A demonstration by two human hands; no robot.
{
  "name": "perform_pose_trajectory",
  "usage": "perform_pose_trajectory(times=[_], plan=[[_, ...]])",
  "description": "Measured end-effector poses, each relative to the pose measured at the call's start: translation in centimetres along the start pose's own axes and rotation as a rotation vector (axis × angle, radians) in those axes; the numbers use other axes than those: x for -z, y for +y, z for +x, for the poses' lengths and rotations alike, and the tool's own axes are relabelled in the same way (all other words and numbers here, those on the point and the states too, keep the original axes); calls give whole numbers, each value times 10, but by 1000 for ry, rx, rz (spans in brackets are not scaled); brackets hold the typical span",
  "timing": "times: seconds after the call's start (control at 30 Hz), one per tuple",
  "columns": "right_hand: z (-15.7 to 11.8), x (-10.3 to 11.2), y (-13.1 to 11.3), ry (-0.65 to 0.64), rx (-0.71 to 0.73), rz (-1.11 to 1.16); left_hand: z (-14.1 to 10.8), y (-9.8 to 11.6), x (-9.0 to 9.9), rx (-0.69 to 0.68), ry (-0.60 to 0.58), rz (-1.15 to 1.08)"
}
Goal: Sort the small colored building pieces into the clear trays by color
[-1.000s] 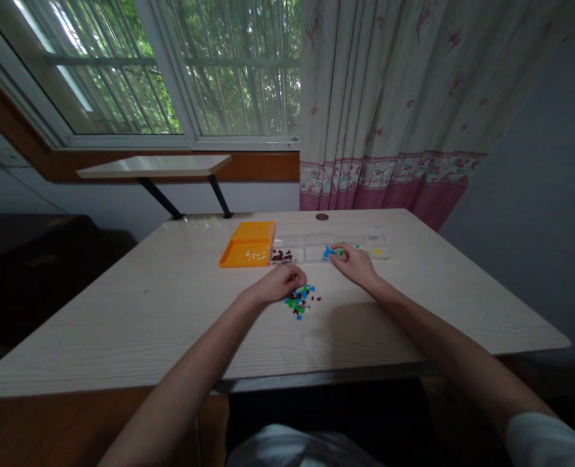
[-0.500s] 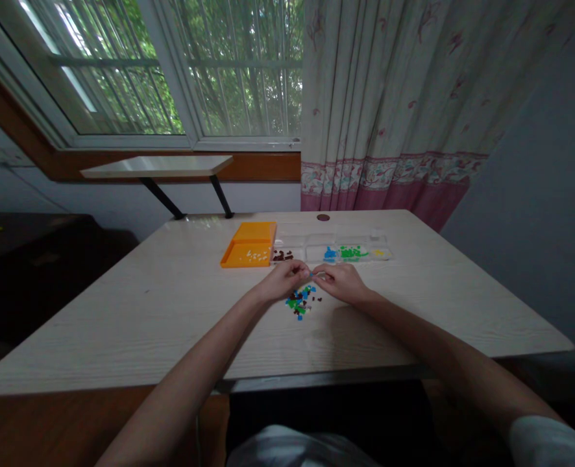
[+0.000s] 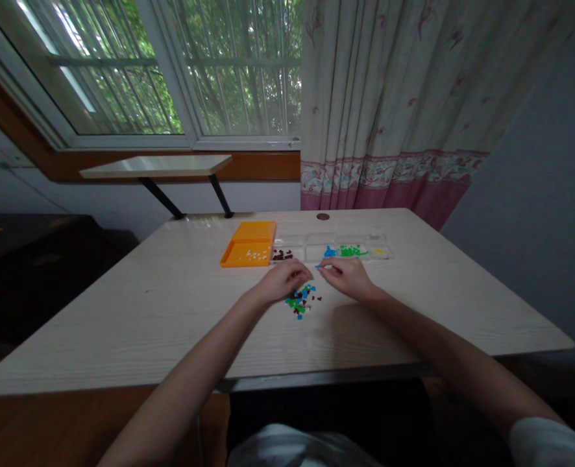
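Observation:
My right hand pinches a small blue piece between thumb and fingertips, just in front of the clear tray. To its left, my left hand hovers at the far edge of a mixed pile of tiny blue, green and brown pieces. The left fingers are loosely bent, with thumb and fingers apart and nothing visible in them. A clear compartment tray holds sorted pieces: brown ones, blue ones, green ones and yellow ones.
An open orange case with white pieces inside stands against the tray's left end. A raised shelf on black legs is at the table's back left. Behind the wooden table are a window and a curtain.
My hands, close together before at a small blue piece, have come apart. The right hand has moved slightly away toward the tray with the blue piece; the left has stayed near the pile.

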State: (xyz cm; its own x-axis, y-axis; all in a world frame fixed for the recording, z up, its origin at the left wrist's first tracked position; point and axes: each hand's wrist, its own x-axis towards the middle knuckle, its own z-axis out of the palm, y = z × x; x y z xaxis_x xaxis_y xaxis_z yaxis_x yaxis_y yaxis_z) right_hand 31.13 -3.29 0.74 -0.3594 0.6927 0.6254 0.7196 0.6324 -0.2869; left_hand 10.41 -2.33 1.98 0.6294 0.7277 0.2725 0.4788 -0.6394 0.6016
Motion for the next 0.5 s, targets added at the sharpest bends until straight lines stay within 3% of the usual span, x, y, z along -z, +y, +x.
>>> perform_pose_trajectory(times=[0.17,0.5], plan=[[3,9,6,100,-89,-10,-3,-1,4,-49,-127,214],[2,7,12,297,-140,99,-4,-9,5,7,-50,350]])
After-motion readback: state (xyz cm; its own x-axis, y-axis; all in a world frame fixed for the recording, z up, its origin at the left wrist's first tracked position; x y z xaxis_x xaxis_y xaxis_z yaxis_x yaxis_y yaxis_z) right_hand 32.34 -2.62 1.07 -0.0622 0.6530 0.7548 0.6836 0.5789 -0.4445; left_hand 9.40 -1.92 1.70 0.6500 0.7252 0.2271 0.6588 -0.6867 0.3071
